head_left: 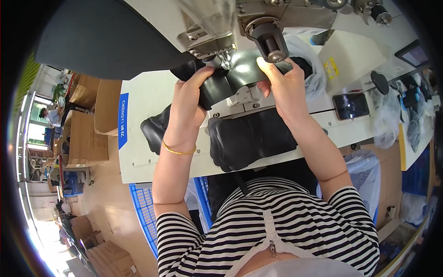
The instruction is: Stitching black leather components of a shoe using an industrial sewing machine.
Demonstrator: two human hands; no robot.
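A piece of shiny black leather-like material (219, 87) lies under the presser foot (224, 60) of a sewing machine (295, 16), lit by the machine's lamp. My left hand (188, 94) grips its left part, thumb on top close by the foot and fingers mostly hidden. On the right side, my right hand (284, 87) pinches the material between thumb and fingers. A stack of similar black pieces (254, 138) lies on the white table (138, 161) in front of the machine. More black pieces (154, 129) lie beside my left forearm.
A phone (351, 106) rests at the table's right, near clear plastic bags (385, 117). Blue plastic baskets (145, 212) stand below the front edge. Cardboard boxes (85, 138) occupy the floor area at left, where another person (51, 115) is seen far off.
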